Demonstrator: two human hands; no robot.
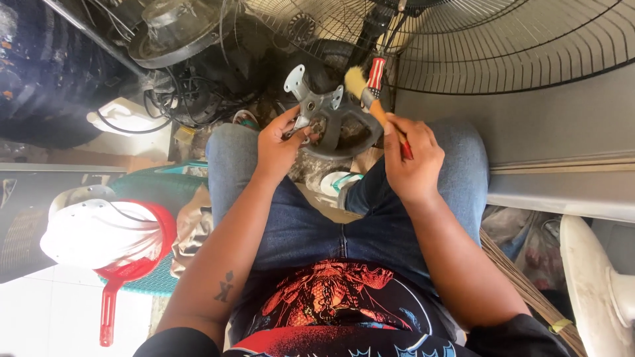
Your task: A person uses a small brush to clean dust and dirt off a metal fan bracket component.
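Note:
My left hand [278, 147] grips a grey metal fan motor housing [331, 119], a round part with spokes and mounting tabs, held between my knees. My right hand [411, 158] holds a paintbrush [368, 91] with pale bristles and a wooden handle; the bristles point up and away just above the housing's upper right edge. A red-and-white striped screwdriver handle [376, 71] shows right behind the brush. I sit in blue jeans with both forearms reaching forward.
A large wire fan guard [516, 46] leans at the top right. Dark fan motors and tangled cables [185, 86] lie at the top left. A red strainer [132, 264] with a white part sits at my left. A white fan base [602, 284] stands at the right.

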